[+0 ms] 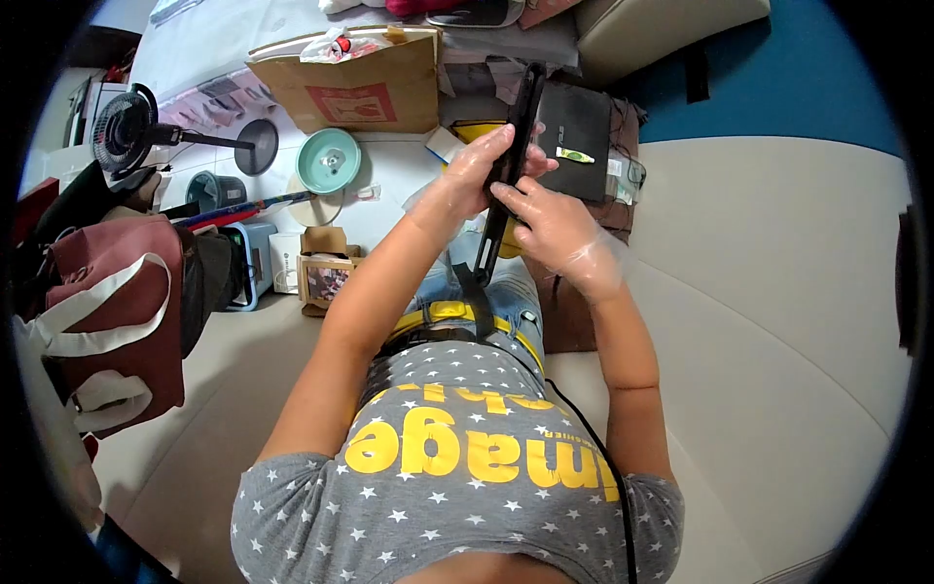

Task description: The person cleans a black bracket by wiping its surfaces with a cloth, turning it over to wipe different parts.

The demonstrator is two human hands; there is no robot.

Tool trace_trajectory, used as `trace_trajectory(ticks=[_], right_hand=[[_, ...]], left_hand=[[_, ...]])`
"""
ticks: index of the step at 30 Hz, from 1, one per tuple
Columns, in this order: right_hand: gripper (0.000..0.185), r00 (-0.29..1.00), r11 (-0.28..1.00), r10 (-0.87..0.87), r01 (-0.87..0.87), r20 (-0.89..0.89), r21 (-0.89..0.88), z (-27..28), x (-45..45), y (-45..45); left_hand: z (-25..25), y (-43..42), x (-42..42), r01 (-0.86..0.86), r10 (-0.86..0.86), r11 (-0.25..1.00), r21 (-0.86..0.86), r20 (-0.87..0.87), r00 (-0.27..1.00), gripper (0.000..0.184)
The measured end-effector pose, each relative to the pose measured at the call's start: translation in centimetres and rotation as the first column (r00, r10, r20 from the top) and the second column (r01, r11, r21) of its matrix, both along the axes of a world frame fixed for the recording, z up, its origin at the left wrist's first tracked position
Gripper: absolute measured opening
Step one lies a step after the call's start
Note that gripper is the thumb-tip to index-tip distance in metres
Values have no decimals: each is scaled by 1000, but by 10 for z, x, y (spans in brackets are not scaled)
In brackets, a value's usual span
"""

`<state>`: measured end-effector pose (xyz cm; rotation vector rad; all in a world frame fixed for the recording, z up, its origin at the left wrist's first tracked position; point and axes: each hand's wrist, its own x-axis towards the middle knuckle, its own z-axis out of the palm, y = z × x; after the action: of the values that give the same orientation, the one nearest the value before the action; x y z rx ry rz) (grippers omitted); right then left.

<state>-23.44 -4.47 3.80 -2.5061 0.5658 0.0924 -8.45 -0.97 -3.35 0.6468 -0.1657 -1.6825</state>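
Both hands wear thin clear plastic gloves. My left hand [472,177] is closed around a long, slim black object [525,102] with a slot near its lower end; its exact kind I cannot make out. Across from it, my right hand [564,229] has its curled fingers on the middle of the same object. The object stands slanted in front of my lap, above the jeans. Just beyond my right hand lies a closed black laptop [559,107], with a small green and white tube [575,155] on its lid.
A cardboard box [292,83] stands ahead, near a green basin [329,161]. To the left are a black fan [124,131], a dark bucket [209,190], a small open box [326,277] and a maroon bag [126,321]. A beige sofa [769,253] spreads to the right.
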Motion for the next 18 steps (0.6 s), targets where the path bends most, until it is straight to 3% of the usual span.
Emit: trace_trajectory(ticks=[2, 4, 8, 10, 13, 18], right_hand=[[48, 999, 1000, 12, -11, 33, -22, -3, -5, -7], [45, 989, 977, 138, -129, 43, -167, -5, -8, -10], [42, 992, 932, 122, -121, -18, -341, -14, -3, -3], [45, 1000, 920, -1, 10, 23, -391, -20, 0, 3], [47, 989, 946, -141, 147, 43, -289, -17, 2, 11], [47, 951, 931, -306, 306, 28, -201, -15, 6, 19]], left_hand=[[-2, 2, -2, 17, -16, 1000, 20, -52, 999, 49], [-7, 3, -3, 33, -29, 999, 40, -105, 994, 49], [-19, -4, 1, 172, -147, 973, 155, -165, 975, 48], [-18, -5, 2, 193, -160, 964, 184, -183, 970, 47], [-15, -5, 1, 189, -163, 972, 138, -182, 970, 46], [-11, -7, -7, 13, -3, 997, 71, -138, 990, 47]])
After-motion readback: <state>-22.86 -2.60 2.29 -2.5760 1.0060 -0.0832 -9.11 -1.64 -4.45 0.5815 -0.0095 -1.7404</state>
